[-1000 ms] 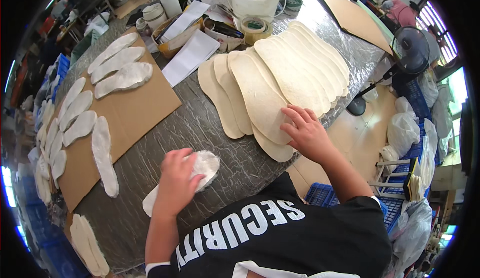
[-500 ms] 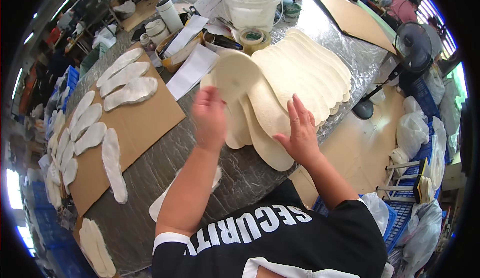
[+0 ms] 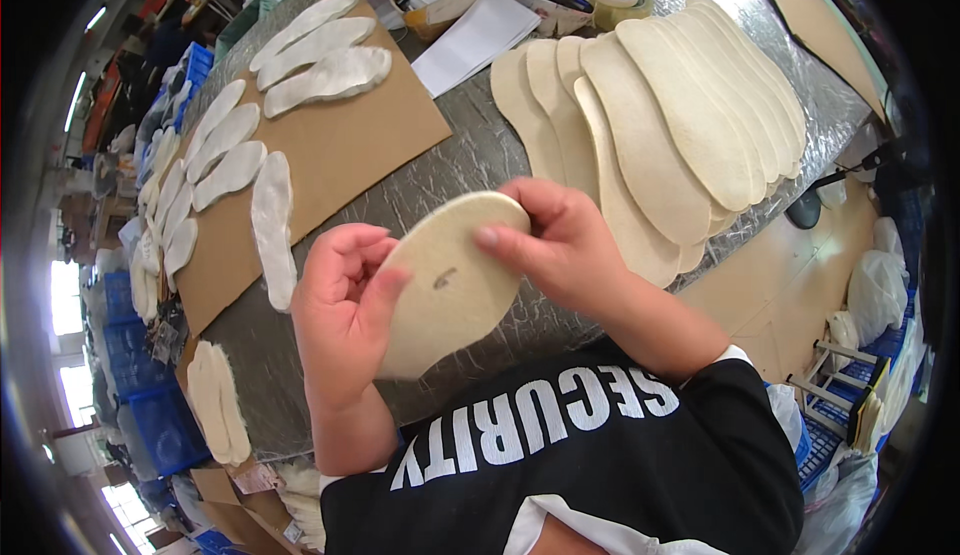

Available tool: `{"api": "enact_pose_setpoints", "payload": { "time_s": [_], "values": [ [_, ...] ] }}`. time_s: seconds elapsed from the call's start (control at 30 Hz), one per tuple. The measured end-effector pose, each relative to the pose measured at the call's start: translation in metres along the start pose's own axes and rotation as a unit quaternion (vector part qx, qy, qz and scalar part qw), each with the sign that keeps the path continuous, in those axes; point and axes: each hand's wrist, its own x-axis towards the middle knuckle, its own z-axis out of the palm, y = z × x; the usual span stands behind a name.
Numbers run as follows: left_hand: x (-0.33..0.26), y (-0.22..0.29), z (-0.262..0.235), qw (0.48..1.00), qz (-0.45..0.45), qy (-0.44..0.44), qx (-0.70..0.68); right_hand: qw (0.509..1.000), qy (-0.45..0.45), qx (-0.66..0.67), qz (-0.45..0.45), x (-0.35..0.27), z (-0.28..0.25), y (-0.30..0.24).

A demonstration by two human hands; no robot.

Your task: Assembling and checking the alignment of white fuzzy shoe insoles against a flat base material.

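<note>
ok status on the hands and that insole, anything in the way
Left hand and right hand both gripping one cream insole, lifted off the table. Fanned insole stack just beyond the right hand. Nothing blocking.

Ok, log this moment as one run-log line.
left hand: holds insole | right hand: pinches insole's top edge | insole: cream, lifted above table | insole stack: fanned, right

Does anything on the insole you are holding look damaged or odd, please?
Yes: the cream insole held up between the left hand and right hand bears a small dark mark near its middle; whether stain or hole, I cannot tell.
</note>
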Motion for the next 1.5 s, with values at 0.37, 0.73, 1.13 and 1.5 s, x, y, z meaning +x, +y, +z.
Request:
{"api": "enact_pose_setpoints", "payload": {
  "time_s": [0.37,0.73,1.13,1.5],
  "values": [
    [-0.043,-0.044,-0.027,0.929,0.061,-0.032,0.365,0.978,0.125,0.153,0.062,0.001,0.015,0.052],
    [-0.031,-0.072,-0.075,0.942,0.043,-0.137,0.304,0.948,0.013,0.069,0.311,-0.049,-0.022,0.077],
    [-0.024,-0.091,-0.068,0.908,0.082,-0.199,0.359,0.942,-0.024,0.051,0.33,-0.043,-0.024,0.073],
    [-0.024,-0.096,-0.066,0.916,0.077,-0.195,0.341,0.932,-0.053,0.038,0.356,-0.039,-0.026,0.068]
  ]
}}
